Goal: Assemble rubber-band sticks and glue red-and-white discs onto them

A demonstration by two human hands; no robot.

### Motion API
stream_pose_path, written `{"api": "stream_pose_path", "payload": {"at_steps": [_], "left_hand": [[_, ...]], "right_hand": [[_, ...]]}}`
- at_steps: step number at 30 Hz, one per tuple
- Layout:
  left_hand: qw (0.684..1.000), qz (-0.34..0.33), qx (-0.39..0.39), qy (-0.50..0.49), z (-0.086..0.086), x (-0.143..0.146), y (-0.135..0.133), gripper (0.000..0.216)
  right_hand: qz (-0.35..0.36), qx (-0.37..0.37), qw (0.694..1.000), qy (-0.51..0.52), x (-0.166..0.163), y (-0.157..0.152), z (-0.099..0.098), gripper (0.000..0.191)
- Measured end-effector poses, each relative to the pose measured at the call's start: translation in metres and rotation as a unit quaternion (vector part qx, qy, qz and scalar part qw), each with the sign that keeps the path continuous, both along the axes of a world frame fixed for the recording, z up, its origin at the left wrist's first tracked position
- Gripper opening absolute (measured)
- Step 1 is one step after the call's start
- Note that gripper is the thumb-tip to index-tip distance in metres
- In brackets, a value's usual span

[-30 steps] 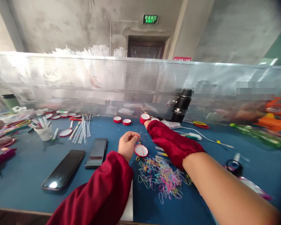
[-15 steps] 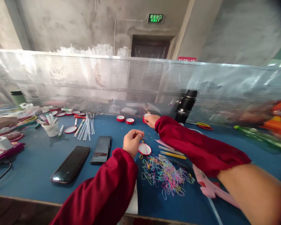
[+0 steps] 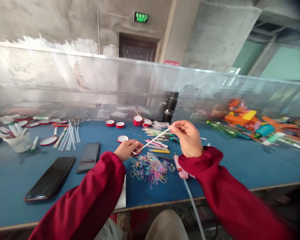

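Observation:
A thin pale wooden stick (image 3: 156,137) runs slanting between my two hands over the table. My left hand (image 3: 127,149) is closed in a pinch at its lower end, where a small red and white bit shows under the fingertips. At the upper end, thumb and fingers of my right hand (image 3: 189,139) pinch the stick. Just beyond my left hand lies a round red-rimmed white disc (image 3: 122,138). Below the stick spreads a pile of colourful small rubber bands (image 3: 152,168). Several coloured pens (image 3: 158,151) lie behind that pile.
Two phones, one black (image 3: 51,178) and one grey (image 3: 89,156), lie at left. A pink glue gun (image 3: 181,168) rests below my right hand. Red caps (image 3: 137,120) and a black flask (image 3: 170,107) stand at the back, before a perforated metal screen (image 3: 95,83).
My right hand has come back from the red cap at the rear and now holds the stick. My left hand has shifted from above the red-rimmed disc to the stick's lower end. The view has turned right.

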State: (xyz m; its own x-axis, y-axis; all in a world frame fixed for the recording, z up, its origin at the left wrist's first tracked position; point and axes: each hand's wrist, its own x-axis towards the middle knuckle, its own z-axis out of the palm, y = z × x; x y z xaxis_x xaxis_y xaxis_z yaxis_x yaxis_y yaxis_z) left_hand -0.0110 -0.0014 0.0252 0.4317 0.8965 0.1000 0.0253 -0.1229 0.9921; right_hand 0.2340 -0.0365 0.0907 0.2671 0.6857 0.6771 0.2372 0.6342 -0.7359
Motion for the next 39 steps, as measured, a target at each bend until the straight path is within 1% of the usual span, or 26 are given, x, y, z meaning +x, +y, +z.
{"api": "stream_pose_path", "payload": {"at_steps": [1,2,4,6,8,10,12,14,16,17,19,22,25,27,28,30,32,34,36,37,39], "left_hand": [[0.999,-0.035,0.002,0.008,-0.001,0.001,-0.002,0.034],[0.998,-0.057,0.009,0.007,-0.002,0.001,-0.003,0.034],[0.997,-0.074,0.027,-0.01,-0.005,0.002,-0.002,0.033],[0.995,-0.089,0.036,-0.017,-0.008,0.002,0.0,0.032],[0.995,-0.09,0.035,-0.024,-0.009,0.001,0.001,0.03],[0.997,-0.056,0.027,-0.05,-0.006,0.0,0.001,0.029],[0.995,0.007,0.004,-0.101,0.0,-0.002,0.0,0.029],[0.984,0.053,-0.041,-0.168,0.006,-0.005,-0.002,0.03],[0.965,0.055,-0.09,-0.241,0.012,-0.008,-0.004,0.03],[0.955,0.041,-0.109,-0.273,0.014,-0.009,-0.005,0.029],[0.937,-0.013,-0.135,-0.32,0.016,-0.01,-0.007,0.025],[0.916,-0.13,-0.16,-0.346,0.014,-0.013,-0.01,0.024],[0.903,-0.261,-0.157,-0.305,0.008,-0.016,-0.012,0.034],[0.899,-0.321,-0.145,-0.259,0.005,-0.018,-0.012,0.045],[0.899,-0.34,-0.137,-0.239,0.004,-0.019,-0.012,0.051],[0.904,-0.358,-0.121,-0.202,0.004,-0.02,-0.011,0.06],[0.913,-0.358,-0.108,-0.162,0.006,-0.019,-0.01,0.065],[0.923,-0.35,-0.105,-0.121,0.009,-0.018,-0.011,0.067],[0.927,-0.35,-0.108,-0.083,0.012,-0.018,-0.011,0.067],[0.927,-0.354,-0.105,-0.063,0.014,-0.018,-0.012,0.064],[0.928,-0.36,-0.092,-0.018,0.016,-0.019,-0.013,0.055]], "right_hand": [[-0.023,0.004,0.999,0.025,0.006,-0.005,-0.009,0.026],[-0.042,0.008,0.998,0.048,0.011,-0.009,-0.016,0.027],[-0.065,0.01,0.994,0.084,0.019,-0.014,-0.026,0.029],[-0.072,0.012,0.992,0.102,0.021,-0.019,-0.031,0.03],[-0.084,0.023,0.991,0.102,0.018,-0.027,-0.031,0.031],[-0.108,0.033,0.99,0.084,0.014,-0.038,-0.03,0.03],[-0.129,0.019,0.991,0.044,0.008,-0.054,-0.03,0.027],[-0.134,-0.023,0.991,-0.004,0.004,-0.072,-0.033,0.025],[-0.12,-0.086,0.988,-0.042,0.001,-0.088,-0.04,0.027],[-0.112,-0.115,0.986,-0.052,0.001,-0.094,-0.045,0.029],[-0.097,-0.161,0.981,-0.052,0.002,-0.101,-0.056,0.033],[-0.083,-0.197,0.977,-0.026,0.007,-0.102,-0.073,0.035],[-0.061,-0.209,0.975,0.055,0.01,-0.101,-0.086,0.033],[-0.035,-0.2,0.971,0.127,0.01,-0.101,-0.09,0.032],[-0.022,-0.192,0.968,0.161,0.01,-0.102,-0.09,0.031],[0.001,-0.174,0.962,0.212,0.009,-0.105,-0.089,0.029],[0.019,-0.152,0.959,0.237,0.009,-0.11,-0.087,0.025],[0.037,-0.131,0.963,0.233,0.007,-0.116,-0.084,0.021],[0.046,-0.106,0.972,0.204,0.005,-0.124,-0.083,0.02],[0.035,-0.094,0.978,0.184,0.003,-0.128,-0.082,0.021],[-0.031,-0.068,0.989,0.128,0.0,-0.137,-0.082,0.02]]}}
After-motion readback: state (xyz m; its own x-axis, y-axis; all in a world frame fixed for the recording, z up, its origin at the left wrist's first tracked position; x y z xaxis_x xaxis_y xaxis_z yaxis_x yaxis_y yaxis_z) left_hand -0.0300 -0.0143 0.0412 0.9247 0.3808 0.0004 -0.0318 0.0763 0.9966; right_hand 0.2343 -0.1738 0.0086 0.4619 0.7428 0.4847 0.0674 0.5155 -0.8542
